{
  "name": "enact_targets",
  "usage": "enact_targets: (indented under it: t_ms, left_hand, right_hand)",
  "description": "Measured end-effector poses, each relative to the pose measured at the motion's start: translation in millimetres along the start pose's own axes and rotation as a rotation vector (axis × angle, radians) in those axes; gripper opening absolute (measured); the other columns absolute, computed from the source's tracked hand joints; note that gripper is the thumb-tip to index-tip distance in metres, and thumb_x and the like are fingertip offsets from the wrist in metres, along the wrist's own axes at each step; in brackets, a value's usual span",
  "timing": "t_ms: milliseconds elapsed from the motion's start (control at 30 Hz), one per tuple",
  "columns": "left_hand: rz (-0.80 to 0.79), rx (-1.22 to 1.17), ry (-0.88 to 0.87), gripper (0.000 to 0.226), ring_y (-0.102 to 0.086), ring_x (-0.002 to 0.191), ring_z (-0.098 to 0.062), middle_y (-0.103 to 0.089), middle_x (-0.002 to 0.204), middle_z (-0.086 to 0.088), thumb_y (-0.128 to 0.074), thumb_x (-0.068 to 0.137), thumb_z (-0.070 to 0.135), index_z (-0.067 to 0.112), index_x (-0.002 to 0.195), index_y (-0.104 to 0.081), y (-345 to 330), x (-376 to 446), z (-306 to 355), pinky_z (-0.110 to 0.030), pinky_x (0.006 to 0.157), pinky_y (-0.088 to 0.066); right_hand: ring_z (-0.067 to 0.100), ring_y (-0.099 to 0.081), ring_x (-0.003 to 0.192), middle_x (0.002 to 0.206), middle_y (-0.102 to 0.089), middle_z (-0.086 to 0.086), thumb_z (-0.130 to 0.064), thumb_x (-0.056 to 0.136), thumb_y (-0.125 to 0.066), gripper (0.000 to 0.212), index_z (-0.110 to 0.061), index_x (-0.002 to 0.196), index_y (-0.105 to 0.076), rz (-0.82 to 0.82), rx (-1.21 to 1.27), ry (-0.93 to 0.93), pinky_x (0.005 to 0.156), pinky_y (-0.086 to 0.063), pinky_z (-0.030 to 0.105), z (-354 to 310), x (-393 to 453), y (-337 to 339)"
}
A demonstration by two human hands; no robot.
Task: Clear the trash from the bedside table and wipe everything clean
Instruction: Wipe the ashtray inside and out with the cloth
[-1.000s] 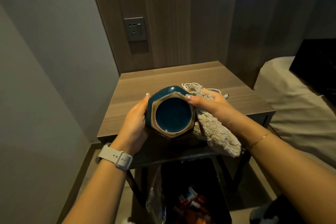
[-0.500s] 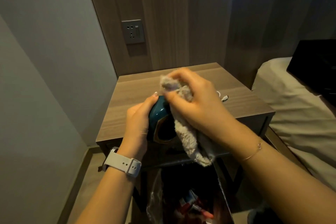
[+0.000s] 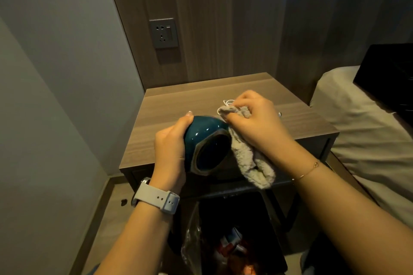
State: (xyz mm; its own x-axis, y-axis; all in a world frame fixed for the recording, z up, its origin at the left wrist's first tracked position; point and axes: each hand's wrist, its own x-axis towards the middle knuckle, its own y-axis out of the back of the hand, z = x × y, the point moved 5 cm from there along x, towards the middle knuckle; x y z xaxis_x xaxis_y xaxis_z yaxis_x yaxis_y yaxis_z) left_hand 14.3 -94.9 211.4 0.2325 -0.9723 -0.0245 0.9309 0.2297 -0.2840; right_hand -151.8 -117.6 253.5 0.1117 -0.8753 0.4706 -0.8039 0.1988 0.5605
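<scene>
My left hand (image 3: pixel 171 147) grips a glossy teal ceramic cup (image 3: pixel 204 133) from its left side, tipped so its hexagonal base faces me, above the front edge of the wooden bedside table (image 3: pixel 169 105). My right hand (image 3: pixel 257 123) holds a fluffy beige cloth (image 3: pixel 248 161) against the cup's right side; the cloth's loose end hangs down below the hand. A white cable (image 3: pixel 228 102) lies on the table behind my right hand, mostly hidden.
A black bin (image 3: pixel 266 214) lined with a clear bag holds colourful wrappers below the table. A wall socket (image 3: pixel 163 33) is set above the table. A bed with a white sheet (image 3: pixel 366 140) and a dark object lies to the right. A grey wall stands at left.
My right hand with the cloth has slid from over the cup's top and front to its right side, uncovering the base. The cup has turned slightly in my left hand.
</scene>
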Motion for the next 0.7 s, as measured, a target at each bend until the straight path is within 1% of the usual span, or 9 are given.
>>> enact_targets:
  t_ms: [67,133,200,300,400,500,567,667,700]
  left_hand:
    - [-0.013,-0.181,0.12,0.026,-0.064,0.07,-0.018,-0.069,0.073,-0.001,-0.059,0.089,0.036,0.019,0.073,-0.069,2.9,2.9,-0.7,-0.034,0.072,-0.051]
    - [-0.013,-0.35,0.219,0.022,-0.061,0.071,-0.018,-0.067,0.072,-0.001,-0.057,0.089,0.034,0.019,0.075,-0.067,4.9,7.5,0.6,-0.035,0.073,-0.05]
    - [-0.022,-0.412,0.307,0.017,-0.061,0.078,-0.022,-0.067,0.082,-0.003,-0.06,0.084,0.034,0.019,0.08,-0.067,5.0,10.2,-3.1,-0.037,0.081,-0.05]
    - [-0.064,-0.469,0.42,0.022,-0.063,0.086,-0.028,-0.068,0.098,-0.007,-0.062,0.078,0.036,0.019,0.09,-0.068,2.5,8.7,-12.4,-0.043,0.09,-0.048]
    - [-0.013,-0.563,0.518,0.027,-0.069,0.068,-0.031,-0.072,0.082,-0.01,-0.062,0.081,0.04,0.015,0.084,-0.071,8.9,5.7,-15.7,-0.044,0.065,-0.059]
    - [0.028,-0.757,0.597,0.031,-0.069,0.066,-0.036,-0.072,0.08,-0.019,-0.063,0.085,0.036,0.009,0.1,-0.067,10.3,3.9,-11.5,-0.048,0.046,-0.056]
    - [0.002,-0.834,0.605,0.03,-0.069,0.06,-0.038,-0.071,0.075,-0.022,-0.06,0.088,0.033,0.004,0.096,-0.064,5.9,4.6,-9.9,-0.047,0.044,-0.055]
    - [-0.091,-0.81,0.628,0.032,-0.07,0.07,-0.039,-0.072,0.088,-0.024,-0.054,0.092,0.032,0.003,0.099,-0.067,-9.0,1.2,-14.0,-0.058,0.053,-0.054]
    - [-0.1,-0.783,0.639,0.034,-0.07,0.065,-0.039,-0.072,0.085,-0.024,-0.053,0.093,0.032,0.002,0.097,-0.068,-13.5,-1.6,-16.0,-0.058,0.047,-0.053]
  right_hand:
    - [0.016,-0.059,0.089,0.096,-0.061,0.003,-0.026,0.085,-0.069,0.008,-0.019,0.085,-0.07,0.056,0.066,-0.174,0.087,-0.049,0.046,24.9,6.4,15.6]
    - [0.016,-0.063,0.089,0.096,-0.064,0.004,-0.027,0.086,-0.068,0.007,-0.02,0.087,-0.069,0.124,0.344,-0.264,0.086,-0.052,0.042,30.0,12.4,26.4]
    - [0.017,-0.065,0.089,0.098,-0.067,0.006,-0.025,0.087,-0.066,0.012,-0.017,0.095,-0.07,0.123,0.547,-0.228,0.081,-0.053,0.038,13.2,18.7,19.2]
    - [0.015,-0.066,0.094,0.101,-0.068,0.006,-0.014,0.088,-0.065,0.013,-0.015,0.101,-0.068,0.109,0.58,-0.078,0.083,-0.054,0.028,-13.1,11.2,-1.4]
    - [0.014,-0.063,0.086,0.092,-0.064,0.01,-0.007,0.086,-0.067,0.003,-0.007,0.089,-0.067,0.021,0.558,-0.031,0.078,-0.05,0.027,-4.8,-13.0,-14.0]
    - [0.015,-0.062,0.088,0.094,-0.065,0.012,-0.004,0.083,-0.069,0.005,-0.007,0.087,-0.07,-0.081,0.535,-0.056,0.082,-0.049,0.026,8.4,-23.1,-8.2]
    - [0.016,-0.065,0.088,0.096,-0.068,0.012,-0.009,0.086,-0.067,0.013,-0.005,0.098,-0.071,-0.002,0.653,-0.153,0.079,-0.051,0.029,9.5,-13.4,-5.3]
    - [0.017,-0.069,0.091,0.101,-0.072,0.01,-0.016,0.092,-0.061,0.025,-0.006,0.114,-0.066,0.035,0.855,-0.244,0.077,-0.057,0.028,-8.1,6.6,-16.8]
    - [0.018,-0.069,0.094,0.103,-0.072,0.011,-0.017,0.093,-0.059,0.026,-0.006,0.116,-0.065,0.037,0.888,-0.25,0.079,-0.057,0.03,-11.9,6.2,-22.5]
